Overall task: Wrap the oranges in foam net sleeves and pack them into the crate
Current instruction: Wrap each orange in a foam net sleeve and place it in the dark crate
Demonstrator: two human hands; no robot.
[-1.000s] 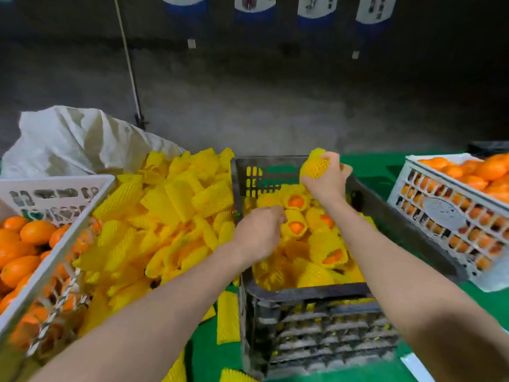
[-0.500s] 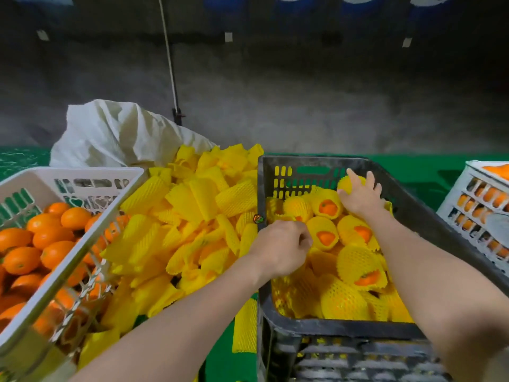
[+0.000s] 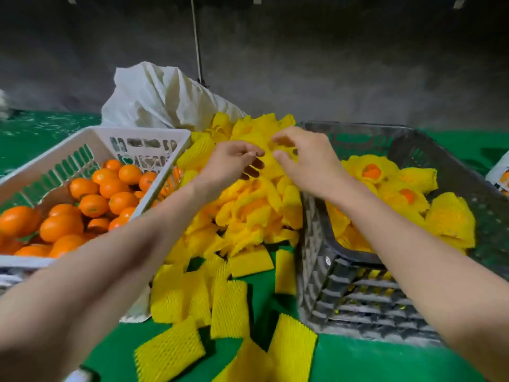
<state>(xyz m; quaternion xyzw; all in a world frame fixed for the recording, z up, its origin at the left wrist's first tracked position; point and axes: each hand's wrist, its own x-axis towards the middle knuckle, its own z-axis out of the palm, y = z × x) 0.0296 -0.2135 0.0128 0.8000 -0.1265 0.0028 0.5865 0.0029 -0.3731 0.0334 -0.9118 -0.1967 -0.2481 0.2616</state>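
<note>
A heap of yellow foam net sleeves (image 3: 248, 210) lies between a white basket (image 3: 91, 139) of bare oranges (image 3: 93, 205) on the left and a dark crate (image 3: 316, 244) on the right. Several sleeved oranges (image 3: 371, 172) fill the crate. Both hands hover close together over the top of the heap. My left hand (image 3: 234, 161) has its fingers curled down onto the sleeves; whether it grips one is unclear. My right hand (image 3: 305, 158) has thumb and fingers spread apart, with its fingertips at the sleeves, and holds nothing.
Loose flat sleeves (image 3: 228, 307) are scattered on the green table (image 3: 358, 359) in front. A white sack (image 3: 154, 97) stands behind the heap. The corner of another basket (image 3: 500, 175) shows at the right edge. A dark wall rises behind.
Both hands left the crate and moved left onto the sleeve heap. The right hand no longer holds the wrapped orange it was setting down. The view swung left.
</note>
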